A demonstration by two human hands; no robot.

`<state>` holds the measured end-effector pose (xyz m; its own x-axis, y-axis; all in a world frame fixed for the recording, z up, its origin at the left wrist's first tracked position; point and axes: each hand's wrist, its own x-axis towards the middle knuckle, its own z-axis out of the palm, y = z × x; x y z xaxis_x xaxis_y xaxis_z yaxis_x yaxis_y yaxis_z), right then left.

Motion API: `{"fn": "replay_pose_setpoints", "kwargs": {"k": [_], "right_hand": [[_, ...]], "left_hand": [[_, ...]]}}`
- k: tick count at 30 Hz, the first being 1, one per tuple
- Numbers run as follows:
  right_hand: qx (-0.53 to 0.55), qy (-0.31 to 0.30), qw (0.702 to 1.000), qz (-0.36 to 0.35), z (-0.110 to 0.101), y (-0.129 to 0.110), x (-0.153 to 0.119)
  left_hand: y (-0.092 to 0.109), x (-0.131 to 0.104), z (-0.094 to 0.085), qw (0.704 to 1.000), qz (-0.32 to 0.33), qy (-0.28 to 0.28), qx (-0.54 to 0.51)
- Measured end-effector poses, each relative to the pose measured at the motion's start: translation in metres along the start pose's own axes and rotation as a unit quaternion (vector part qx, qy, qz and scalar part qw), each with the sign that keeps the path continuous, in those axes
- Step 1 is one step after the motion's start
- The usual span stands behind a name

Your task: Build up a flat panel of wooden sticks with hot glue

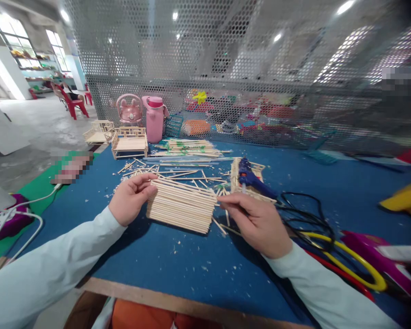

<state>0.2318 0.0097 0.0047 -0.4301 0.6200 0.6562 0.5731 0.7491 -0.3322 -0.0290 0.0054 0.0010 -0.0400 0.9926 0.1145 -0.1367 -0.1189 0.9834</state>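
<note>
A flat panel of pale round wooden sticks (180,210), laid side by side, is tilted up above the blue tabletop. My left hand (132,198) pinches its upper left corner between thumb and fingers. At the far edge of the panel, a wooden stick (188,187) runs along the top, slightly apart from the row. My right hand (258,224) has thumb and forefinger closed at the right end of that stick. Just beyond the right hand, a blue glue gun (251,176) rests on a small stick frame (236,171).
Loose sticks and scraps (178,173) litter the table behind the panel. Farther back are stick bundles (192,147), a small stick-built bed (130,144) and a pink bottle (155,121). Black cable (308,214) and yellow-handled scissors (359,260) lie right. A perforated metal screen (205,55) stands behind.
</note>
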Motion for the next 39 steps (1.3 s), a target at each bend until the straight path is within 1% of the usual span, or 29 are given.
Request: {"fn": "replay_pose_setpoints", "kwargs": {"k": [5, 9, 15, 17, 21, 23, 27, 32, 36, 39], "right_hand": [[0.009, 0.000, 1.000, 0.005, 0.001, -0.002, 0.002], [-0.009, 0.001, 1.000, -0.012, -0.001, -0.003, 0.002], [-0.027, -0.019, 0.999, -0.011, -0.005, -0.003, 0.001], [-0.019, -0.018, 1.000, 0.002, -0.003, -0.004, 0.001], [0.021, -0.020, 0.997, 0.069, 0.002, -0.008, 0.000], [0.037, -0.019, 0.995, 0.087, 0.003, -0.010, 0.000], [0.039, -0.015, 0.996, 0.081, 0.003, -0.013, 0.002], [0.010, -0.015, 0.997, 0.070, -0.001, -0.016, 0.005], [-0.001, -0.019, 0.998, 0.060, -0.001, -0.017, 0.007], [-0.006, -0.023, 0.998, 0.058, -0.002, -0.017, 0.007]], "left_hand": [[-0.001, 0.000, -0.001, 1.000, 0.005, -0.002, 0.001], [-0.001, -0.001, -0.001, 1.000, 0.003, 0.002, 0.005], [0.002, -0.002, 0.001, 0.999, -0.029, 0.015, -0.016], [0.003, -0.002, 0.001, 0.999, -0.033, 0.015, -0.013], [0.002, -0.002, 0.000, 1.000, -0.023, 0.015, -0.010], [0.001, -0.003, -0.001, 1.000, -0.017, 0.011, -0.011], [0.000, -0.004, -0.002, 0.999, -0.033, 0.011, -0.035], [0.002, -0.003, -0.002, 0.994, -0.069, 0.011, -0.084], [0.003, -0.002, -0.001, 0.994, -0.065, 0.002, -0.085], [0.004, -0.002, -0.002, 0.997, -0.051, -0.001, -0.054]]}}
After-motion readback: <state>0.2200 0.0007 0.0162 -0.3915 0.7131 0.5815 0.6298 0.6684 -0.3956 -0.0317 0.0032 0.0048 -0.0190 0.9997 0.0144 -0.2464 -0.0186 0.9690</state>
